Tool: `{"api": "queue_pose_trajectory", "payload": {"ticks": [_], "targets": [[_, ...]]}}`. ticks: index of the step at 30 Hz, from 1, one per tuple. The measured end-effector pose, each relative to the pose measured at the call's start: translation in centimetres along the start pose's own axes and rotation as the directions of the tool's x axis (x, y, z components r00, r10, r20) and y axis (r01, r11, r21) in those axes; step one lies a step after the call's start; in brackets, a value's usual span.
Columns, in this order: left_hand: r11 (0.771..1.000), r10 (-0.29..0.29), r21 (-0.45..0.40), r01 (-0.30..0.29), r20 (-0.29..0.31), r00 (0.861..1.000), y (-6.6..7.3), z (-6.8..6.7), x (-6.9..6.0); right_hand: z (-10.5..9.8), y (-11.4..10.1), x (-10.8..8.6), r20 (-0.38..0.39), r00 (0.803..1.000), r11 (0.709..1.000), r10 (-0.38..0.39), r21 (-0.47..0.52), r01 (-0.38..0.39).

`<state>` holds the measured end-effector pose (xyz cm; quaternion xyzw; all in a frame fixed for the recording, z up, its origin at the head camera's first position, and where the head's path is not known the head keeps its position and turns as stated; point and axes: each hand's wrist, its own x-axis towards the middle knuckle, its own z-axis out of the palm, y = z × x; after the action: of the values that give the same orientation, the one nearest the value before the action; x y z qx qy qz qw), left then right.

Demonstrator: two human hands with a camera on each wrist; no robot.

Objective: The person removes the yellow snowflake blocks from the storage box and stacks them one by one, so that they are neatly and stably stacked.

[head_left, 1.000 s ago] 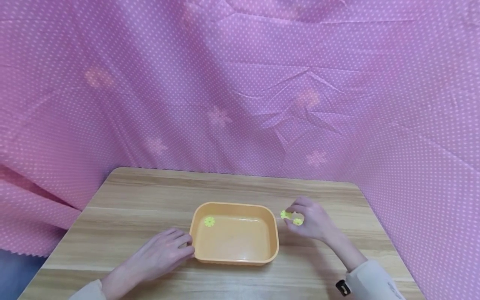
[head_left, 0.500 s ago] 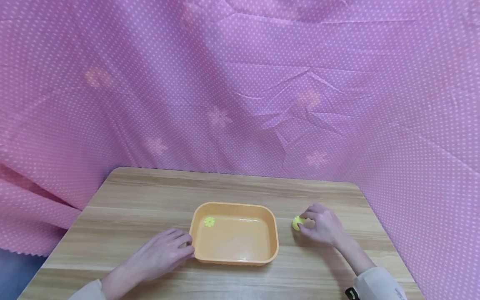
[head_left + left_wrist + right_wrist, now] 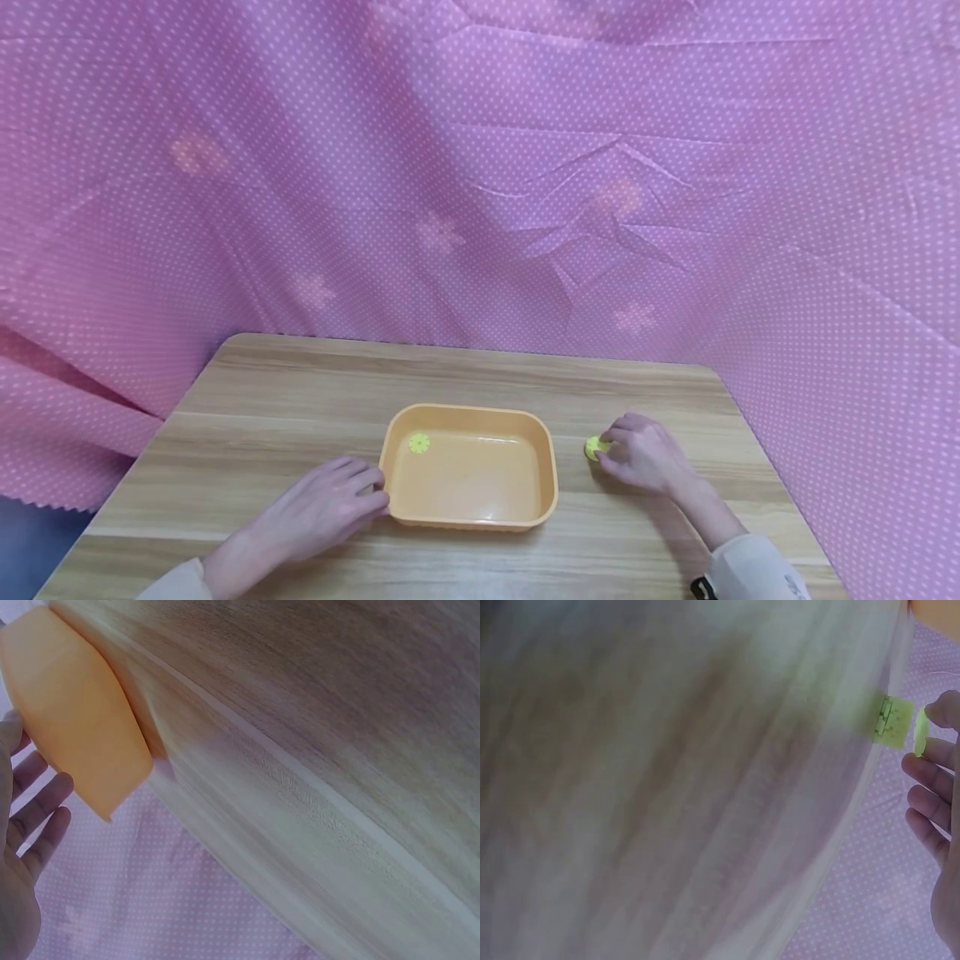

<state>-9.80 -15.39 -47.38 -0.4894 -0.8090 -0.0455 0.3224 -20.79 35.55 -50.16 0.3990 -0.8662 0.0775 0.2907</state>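
An orange rectangular plastic box [image 3: 471, 500] stands near the table's middle. My left hand [image 3: 330, 507] rests its fingertips against the box's left side. In the left wrist view the fingers [image 3: 46, 802] are spread and loosely bent beside the outer wall. One flat yellow toothed disc [image 3: 418, 443] lies inside the box, at its back left. To the right of the box, my right hand [image 3: 645, 454] pinches a yellow disc [image 3: 920, 731] between thumb and finger. Close to that disc, a yellow-green piece with small slots [image 3: 892, 720] shows in the right wrist view.
The wood-grain table [image 3: 315, 392] carries the box. Pink dotted cloth [image 3: 480, 208] hangs behind the table and on both sides. A black strap [image 3: 702, 588] shows at the right sleeve.
My right hand has moved right and slightly toward me, bringing the pinched disc from above down to the other yellow piece. The left hand and the box have stayed put.
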Motion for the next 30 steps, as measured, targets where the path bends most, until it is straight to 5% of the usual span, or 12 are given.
{"api": "queue_pose_trajectory", "payload": {"ticks": [22,30], "targets": [[1.0,-0.013,-0.008,0.013,0.02,1.0,0.2,-0.2,0.0,0.3,0.0,0.0,0.021,1.0,0.999,-0.003,-0.039,0.004],[1.0,0.0,-0.007,0.0,0.006,1.0,0.1,-0.1,0.1,-0.8,-0.1,1.2,-0.01,0.998,0.998,0.068,0.005,-0.068]]}}
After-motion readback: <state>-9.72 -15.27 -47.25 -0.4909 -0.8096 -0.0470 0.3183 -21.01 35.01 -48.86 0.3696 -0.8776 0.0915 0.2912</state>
